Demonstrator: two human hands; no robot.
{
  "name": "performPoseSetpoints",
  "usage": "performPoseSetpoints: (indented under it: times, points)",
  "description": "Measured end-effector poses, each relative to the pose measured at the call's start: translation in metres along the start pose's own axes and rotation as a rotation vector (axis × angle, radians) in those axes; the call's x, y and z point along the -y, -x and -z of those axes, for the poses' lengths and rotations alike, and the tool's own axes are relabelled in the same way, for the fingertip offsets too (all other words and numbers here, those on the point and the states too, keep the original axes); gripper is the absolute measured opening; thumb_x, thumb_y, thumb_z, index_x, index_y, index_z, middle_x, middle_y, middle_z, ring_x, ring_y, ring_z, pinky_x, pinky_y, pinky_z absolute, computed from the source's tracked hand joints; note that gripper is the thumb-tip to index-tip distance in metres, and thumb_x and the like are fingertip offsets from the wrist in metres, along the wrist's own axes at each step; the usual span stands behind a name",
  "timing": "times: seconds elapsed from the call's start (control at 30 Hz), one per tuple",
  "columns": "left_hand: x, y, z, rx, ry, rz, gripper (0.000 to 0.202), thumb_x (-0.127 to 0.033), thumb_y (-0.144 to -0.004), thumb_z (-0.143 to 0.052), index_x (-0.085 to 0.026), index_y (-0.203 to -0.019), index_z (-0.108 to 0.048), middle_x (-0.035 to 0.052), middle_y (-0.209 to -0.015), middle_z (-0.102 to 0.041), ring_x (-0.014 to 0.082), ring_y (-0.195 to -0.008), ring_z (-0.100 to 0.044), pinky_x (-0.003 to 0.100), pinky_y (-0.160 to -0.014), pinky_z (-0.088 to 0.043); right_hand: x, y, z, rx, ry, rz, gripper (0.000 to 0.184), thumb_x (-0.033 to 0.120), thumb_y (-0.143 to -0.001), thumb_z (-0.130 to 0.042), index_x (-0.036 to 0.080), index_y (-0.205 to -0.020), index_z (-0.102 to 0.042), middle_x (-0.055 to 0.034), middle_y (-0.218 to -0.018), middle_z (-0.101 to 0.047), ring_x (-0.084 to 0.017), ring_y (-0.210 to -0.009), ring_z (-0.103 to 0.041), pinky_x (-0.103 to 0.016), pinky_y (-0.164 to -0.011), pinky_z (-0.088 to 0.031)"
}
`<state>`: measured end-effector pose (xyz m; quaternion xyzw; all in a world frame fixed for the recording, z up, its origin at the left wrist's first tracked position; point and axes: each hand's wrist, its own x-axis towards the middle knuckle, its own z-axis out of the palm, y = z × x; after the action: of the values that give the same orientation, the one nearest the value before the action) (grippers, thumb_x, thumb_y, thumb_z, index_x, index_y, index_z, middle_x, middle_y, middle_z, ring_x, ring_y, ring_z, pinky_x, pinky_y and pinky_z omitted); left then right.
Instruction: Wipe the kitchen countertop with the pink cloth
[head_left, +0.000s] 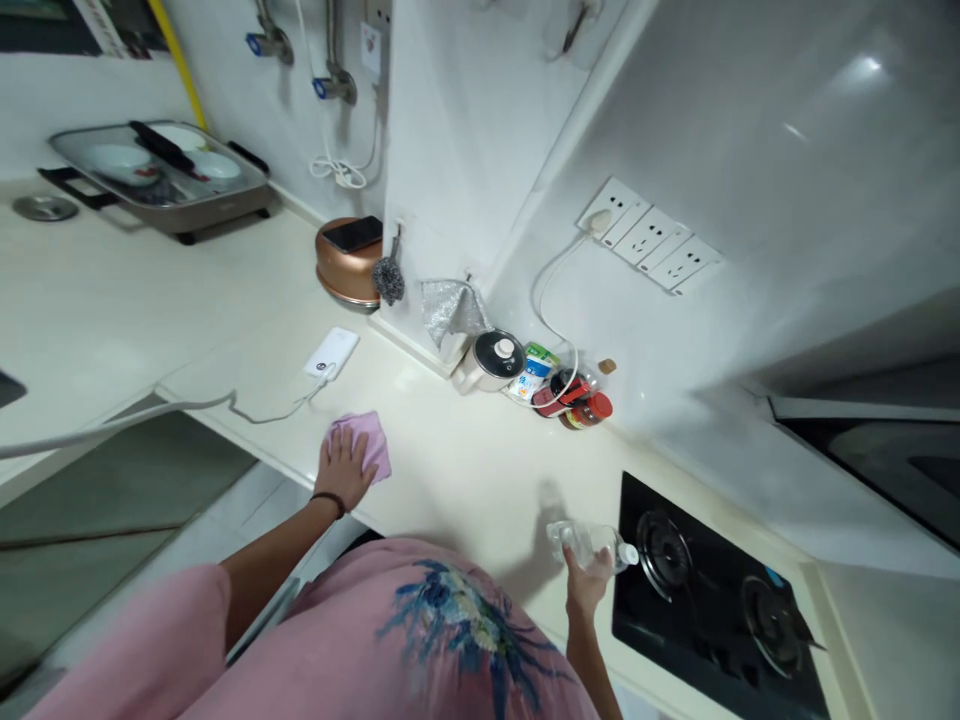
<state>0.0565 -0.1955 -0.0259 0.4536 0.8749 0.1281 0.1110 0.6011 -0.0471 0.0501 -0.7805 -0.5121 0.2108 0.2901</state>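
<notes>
My left hand [343,468] lies flat with fingers spread on a pink cloth [370,443] pressed to the cream countertop [450,470]. My right hand [587,585] is wrapped round a clear plastic bottle [592,545] with a white cap. The bottle lies tilted just above the counter, beside the left edge of the black gas hob [712,600].
A white power bank [331,352] with a cable lies left of the cloth. A small pot [491,362], jars and bottles [574,397] stand against the wall under the sockets [649,235]. A copper pan [349,262] with a phone and an electric grill [161,175] sit further back.
</notes>
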Motion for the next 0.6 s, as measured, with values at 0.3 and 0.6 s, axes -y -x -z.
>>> performPoseSetpoints:
  times: [0.3,0.6]
  points:
    - [-0.008,0.008,0.005,-0.009,0.041,-0.012,0.075,-0.047,-0.098,-0.05,-0.009,-0.163,-0.046,0.0187,-0.179,-0.017,0.0382,-0.167,0.0,0.061,-0.133,-0.001,0.005,-0.006,-0.036,-0.136,-0.217,0.079,0.088,0.079,-0.077,-0.061,0.033,-0.147,-0.034,-0.0149,-0.153,-0.054,-0.04,-0.136,-0.061,-0.06,-0.108,-0.056]
    - [-0.006,0.012,0.008,-0.036,0.057,-0.039,0.061,-0.031,-0.103,-0.042,-0.012,-0.161,-0.048,0.0153,-0.178,-0.024,0.0325,-0.168,-0.004,0.057,-0.135,-0.004,0.033,-0.005,-0.025,0.238,-0.23,0.069,0.104,0.07,-0.057,-0.083,0.025,-0.147,-0.054,-0.0099,-0.126,-0.073,-0.038,-0.119,-0.07,-0.051,-0.105,-0.057]
